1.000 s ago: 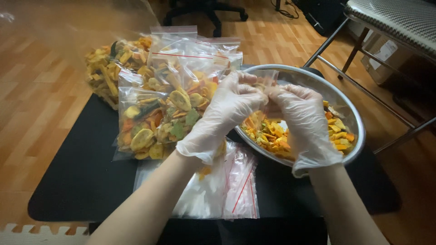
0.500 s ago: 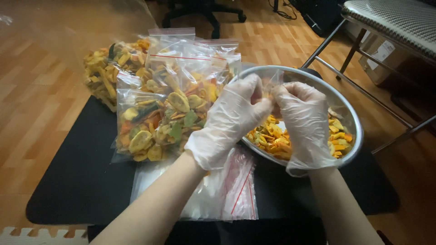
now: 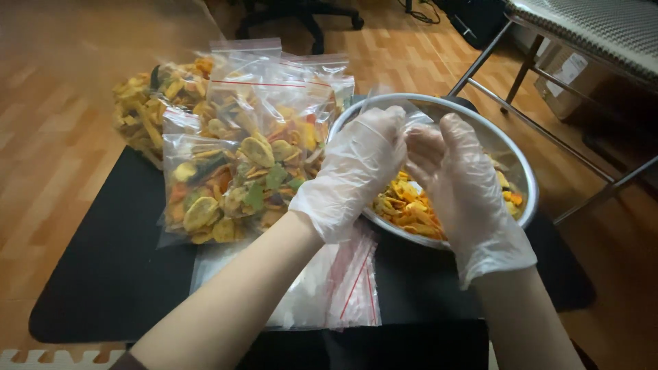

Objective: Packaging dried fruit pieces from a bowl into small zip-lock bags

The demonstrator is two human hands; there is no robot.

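Note:
Both my hands wear thin clear gloves and meet over a round metal bowl [image 3: 522,179] of dried vegetable and fruit chips [image 3: 404,209]. My left hand [image 3: 356,171] and my right hand [image 3: 458,185] each pinch the mouth of a clear plastic zip bag [image 3: 401,109], holding it above the bowl. The bag is nearly see-through and hard to make out; what is inside it cannot be seen.
Several filled zip bags of mixed chips [image 3: 233,164] lie stacked left of the bowl. A pile of flat, unfilled zip bags [image 3: 329,288] lies under my left forearm. All rest on a black mat [image 3: 103,267] on a wooden floor. A metal-legged bench [image 3: 582,41] stands at the right.
Both hands stay together over the bowl, working the bag's mouth. The fingers have shifted slightly and the bag's edge shows higher above the bowl rim.

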